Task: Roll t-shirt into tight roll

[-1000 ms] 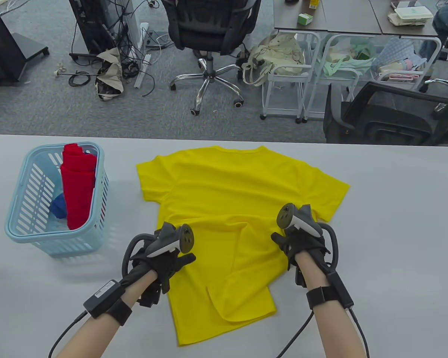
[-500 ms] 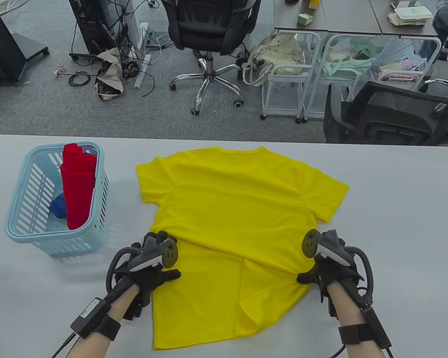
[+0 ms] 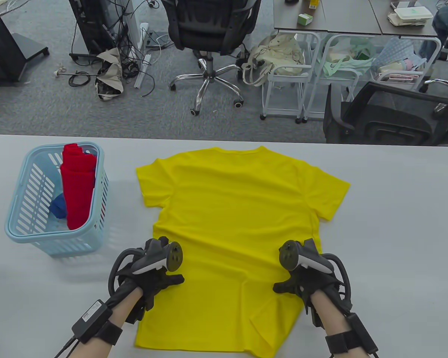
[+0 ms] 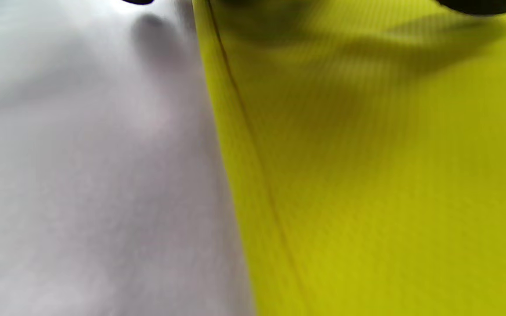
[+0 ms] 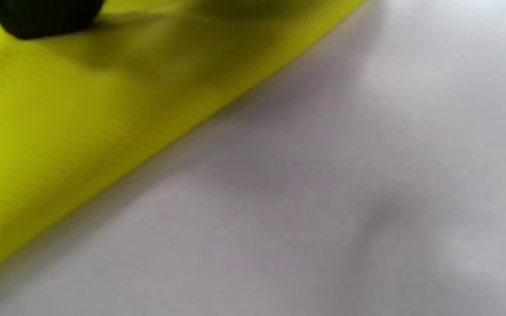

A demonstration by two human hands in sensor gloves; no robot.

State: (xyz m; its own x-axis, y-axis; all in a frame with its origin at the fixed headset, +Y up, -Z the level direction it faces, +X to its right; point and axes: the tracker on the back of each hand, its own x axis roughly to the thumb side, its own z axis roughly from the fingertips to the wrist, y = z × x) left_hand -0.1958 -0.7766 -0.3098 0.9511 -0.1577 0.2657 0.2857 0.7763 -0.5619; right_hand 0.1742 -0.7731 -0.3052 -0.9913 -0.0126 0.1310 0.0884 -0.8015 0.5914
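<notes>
While flat, the t-shirt [image 3: 231, 223] lies between both hands' fingers [image 3: 171, 280].

hands [image 3: 151, 278] – blk sensor gloves | grey/white trackers | blk wrist straps – cables

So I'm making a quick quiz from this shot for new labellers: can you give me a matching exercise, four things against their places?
Things:
1. yellow t-shirt
2. red rolled cloth
3. left hand
4. right hand

Places:
A. standing in the blue basket
B. at the shirt's right side edge
C. spread flat mid-table
D. at the shirt's left side edge

Pairs: 1-C, 2-A, 3-D, 4-B
</notes>
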